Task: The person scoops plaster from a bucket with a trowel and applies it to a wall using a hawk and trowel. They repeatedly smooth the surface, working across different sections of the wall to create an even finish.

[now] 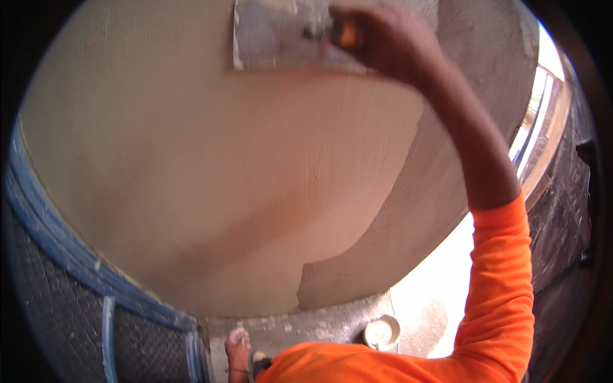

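Observation:
My right hand [383, 41] is raised high and grips the orange handle of a flat steel plastering trowel [281, 38]. The trowel's blade lies flat against the wall [211, 159] near the top of the view. That wall is coated with smooth pale beige plaster, while a grey bare strip [396, 217] runs down its right side. My right arm in an orange sleeve [498, 287] reaches up from the lower right. My left hand is not in view.
A small round bucket [381, 332] with pale plaster stands on the grey floor below the wall. A bare foot [237, 348] shows beside it. Blue tape or pipe [70, 255] edges the wall's left side over dark mesh. A bright opening [543, 115] lies at right.

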{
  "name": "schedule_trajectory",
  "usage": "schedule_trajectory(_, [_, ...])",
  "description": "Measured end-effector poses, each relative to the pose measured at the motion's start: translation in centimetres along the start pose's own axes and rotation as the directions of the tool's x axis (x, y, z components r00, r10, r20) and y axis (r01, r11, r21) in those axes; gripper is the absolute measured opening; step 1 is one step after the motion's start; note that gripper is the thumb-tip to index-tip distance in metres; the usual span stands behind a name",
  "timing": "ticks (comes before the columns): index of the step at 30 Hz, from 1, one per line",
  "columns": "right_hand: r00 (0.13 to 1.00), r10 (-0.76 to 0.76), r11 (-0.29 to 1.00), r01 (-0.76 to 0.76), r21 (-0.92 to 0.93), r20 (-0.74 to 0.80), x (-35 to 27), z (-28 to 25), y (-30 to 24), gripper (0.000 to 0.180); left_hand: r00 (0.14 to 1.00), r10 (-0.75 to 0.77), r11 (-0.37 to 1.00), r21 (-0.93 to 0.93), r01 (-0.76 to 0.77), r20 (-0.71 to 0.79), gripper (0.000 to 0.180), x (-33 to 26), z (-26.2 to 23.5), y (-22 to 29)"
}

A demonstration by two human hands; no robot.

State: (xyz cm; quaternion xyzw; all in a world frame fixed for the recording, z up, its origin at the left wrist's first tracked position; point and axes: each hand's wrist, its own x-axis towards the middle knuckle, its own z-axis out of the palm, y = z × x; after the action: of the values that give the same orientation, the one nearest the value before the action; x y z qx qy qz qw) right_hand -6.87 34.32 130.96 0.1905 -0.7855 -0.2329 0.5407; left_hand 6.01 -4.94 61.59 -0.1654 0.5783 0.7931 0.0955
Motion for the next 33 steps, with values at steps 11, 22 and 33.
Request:
schedule_trajectory(11, [0.801,-0.127,0.948,-0.076,0.310,0.585,-33.2,11.0,-21.4,0.019,0.973,0.033,0.943,0.331,0.046,-0.228,0.023,-7.1,-0.2,0.5])
schedule_trajectory(22, [0.652,-0.108,0.900,-0.257,0.352,0.751,-56.0,18.3,-33.4,0.010,0.968,-0.085,0.888,0.422,0.181,-0.236,0.029,-13.2,-2.3,0.0])
schedule_trajectory(33, [0.045,-0.227,0.254,-0.962,0.104,0.973,-56.0,1.6,-44.9,0.053,0.696,-0.683,0.725,0.327,0.606,0.222,0.054,-9.1,13.1,-1.4])
